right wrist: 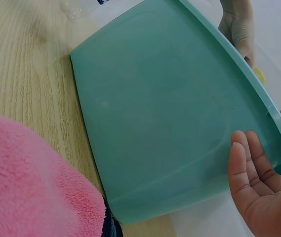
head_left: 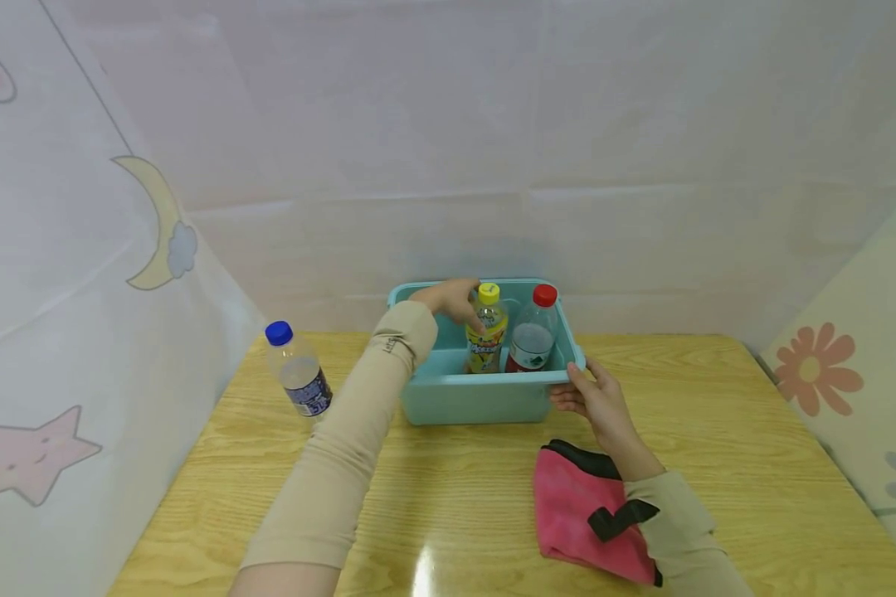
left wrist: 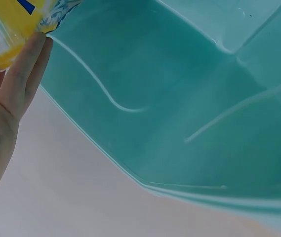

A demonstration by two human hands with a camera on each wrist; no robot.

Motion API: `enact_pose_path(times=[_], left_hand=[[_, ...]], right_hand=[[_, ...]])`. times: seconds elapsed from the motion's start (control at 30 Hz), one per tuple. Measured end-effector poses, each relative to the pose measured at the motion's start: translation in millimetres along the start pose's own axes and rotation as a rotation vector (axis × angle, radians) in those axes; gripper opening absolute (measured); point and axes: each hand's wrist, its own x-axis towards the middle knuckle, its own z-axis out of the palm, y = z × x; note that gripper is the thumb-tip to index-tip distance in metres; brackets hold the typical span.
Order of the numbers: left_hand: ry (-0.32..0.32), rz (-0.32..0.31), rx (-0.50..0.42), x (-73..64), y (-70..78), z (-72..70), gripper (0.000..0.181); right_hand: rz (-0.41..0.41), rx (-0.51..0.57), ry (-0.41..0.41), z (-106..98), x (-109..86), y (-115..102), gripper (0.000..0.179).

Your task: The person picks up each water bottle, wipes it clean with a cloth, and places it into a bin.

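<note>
A light teal plastic bin [head_left: 474, 400] stands on the wooden table near the back wall. Inside it are a yellow-capped bottle [head_left: 487, 347] with a yellow label and a red-capped bottle [head_left: 532, 336] to its right. Reaching over the bin's left side, my left hand [head_left: 451, 300] holds the yellow-capped bottle near its upper part; in the left wrist view its fingers [left wrist: 24, 74] lie along the yellow label. My right hand [head_left: 601, 406] grips the bin's front right corner, thumb on the rim and fingers [right wrist: 251, 163] along the outer wall.
A blue-capped bottle [head_left: 299, 373] stands on the table left of the bin. A pink fleecy cloth item with black trim [head_left: 575, 506] lies in front of the bin, partly beneath my right forearm. Printed white sheets [head_left: 448, 124] hang behind and at both sides.
</note>
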Motion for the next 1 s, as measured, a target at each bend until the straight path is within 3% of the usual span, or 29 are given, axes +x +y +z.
enact_pose_path(times=[0.33, 0.7, 1.0], left_hand=[[0.039, 0.039, -0.084, -1.6, -6.3, -9.2, 0.077], [0.085, 0.052, -0.112, -15.3, 1.2, -19.5, 0.072], [0.156, 0.109, 0.020, -21.9, -1.8, -19.7, 0.067]], right_hand=[[-0.006, 0.005, -0.014, -0.2, 5.0, 0.8, 0.064], [0.026, 0.004, -0.013, -2.6, 12.4, 0.2, 0.064], [0.034, -0.012, -0.007, -8.2, 16.8, -0.2, 0.066]])
